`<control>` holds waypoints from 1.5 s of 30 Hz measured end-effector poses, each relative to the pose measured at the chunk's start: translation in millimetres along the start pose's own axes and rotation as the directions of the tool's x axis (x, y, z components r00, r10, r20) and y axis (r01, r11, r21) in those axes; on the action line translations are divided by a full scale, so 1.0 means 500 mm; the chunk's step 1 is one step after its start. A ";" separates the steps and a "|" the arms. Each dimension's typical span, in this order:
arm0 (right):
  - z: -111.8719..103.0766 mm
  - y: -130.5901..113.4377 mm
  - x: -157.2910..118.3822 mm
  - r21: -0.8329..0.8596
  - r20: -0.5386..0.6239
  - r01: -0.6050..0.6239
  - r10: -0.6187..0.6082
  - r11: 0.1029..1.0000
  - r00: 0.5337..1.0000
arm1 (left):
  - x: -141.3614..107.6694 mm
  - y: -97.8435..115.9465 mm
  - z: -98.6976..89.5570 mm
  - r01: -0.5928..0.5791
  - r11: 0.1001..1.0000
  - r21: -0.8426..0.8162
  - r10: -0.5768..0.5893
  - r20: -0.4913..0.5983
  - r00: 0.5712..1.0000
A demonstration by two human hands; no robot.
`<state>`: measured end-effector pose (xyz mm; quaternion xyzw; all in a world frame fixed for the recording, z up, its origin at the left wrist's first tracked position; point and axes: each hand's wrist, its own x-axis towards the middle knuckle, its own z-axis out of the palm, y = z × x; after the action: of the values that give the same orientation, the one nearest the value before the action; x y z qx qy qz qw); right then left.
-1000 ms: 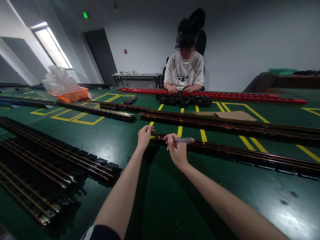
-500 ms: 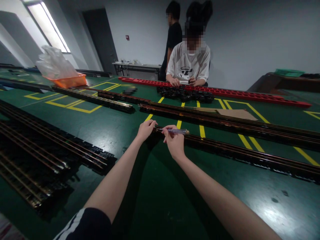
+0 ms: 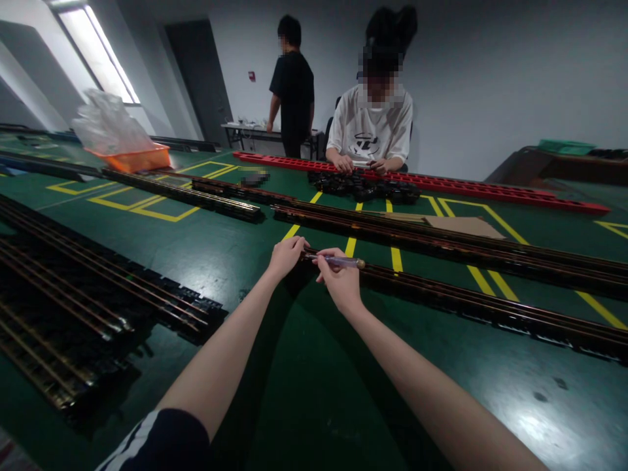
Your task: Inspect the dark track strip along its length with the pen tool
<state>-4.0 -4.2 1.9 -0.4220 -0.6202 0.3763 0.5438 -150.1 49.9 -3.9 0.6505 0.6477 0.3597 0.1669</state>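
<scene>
A long dark rail assembly (image 3: 471, 301) with copper-coloured strips lies across the green table. Its left end is between my two hands. My left hand (image 3: 288, 256) is closed on that end, with the fingertips at its upper side. Pinched in my right hand (image 3: 341, 281) is a slim screwdriver-like tool (image 3: 343, 261) with a pale purple, see-through handle. It lies nearly level, its thin tip pointing left at the rail end beside my left fingers. The exact contact of the tip is too small to make out.
More dark rails (image 3: 383, 229) lie behind, and a stack of them (image 3: 98, 281) is at the left. An orange tray (image 3: 142, 159) holds plastic bags. Across the table (image 3: 314, 405), a seated person (image 3: 370, 124) handles parts near red rails (image 3: 515, 191). Cardboard (image 3: 464, 226) lies at right.
The tool in my right hand has tilted and shifted slightly left and down. My left hand has stayed put. The standing person in black has moved left.
</scene>
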 end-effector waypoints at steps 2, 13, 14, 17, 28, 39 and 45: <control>0.001 0.002 0.001 0.005 -0.002 -0.008 0.008 1.000 1.000 | 0.001 -0.002 0.000 -0.003 1.000 0.001 0.002 0.002 1.000; 0.000 -0.007 -0.002 -0.091 -0.057 0.024 -0.029 0.996 0.998 | 0.000 0.000 0.000 -0.011 0.999 0.037 0.011 0.008 1.000; 0.000 -0.008 -0.003 -0.108 -0.080 0.028 -0.036 0.994 0.996 | 0.000 0.000 0.000 -0.010 0.999 0.042 0.009 0.008 1.000; -0.001 -0.009 -0.003 -0.147 -0.134 0.041 -0.061 0.988 0.989 | 0.001 0.000 0.001 -0.007 0.999 0.051 0.006 0.010 1.000; 0.000 -0.002 -0.001 -0.083 -0.108 0.056 -0.065 0.995 0.992 | -0.001 0.001 -0.001 -0.001 0.999 0.041 0.000 0.013 1.000; -0.004 -0.007 -0.003 -0.087 -0.097 0.038 -0.047 0.995 0.994 | 0.002 -0.001 0.002 0.031 0.999 -0.009 -0.031 0.000 1.000; -0.009 -0.012 -0.004 -0.071 -0.102 0.026 -0.033 0.997 0.994 | -0.002 0.009 -0.001 0.023 0.999 -0.028 -0.022 0.014 1.000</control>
<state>-0.1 -8.3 7.3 -0.4503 -0.6100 0.3241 0.5657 -147.4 48.2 -0.8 0.6433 0.6488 0.3622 0.1845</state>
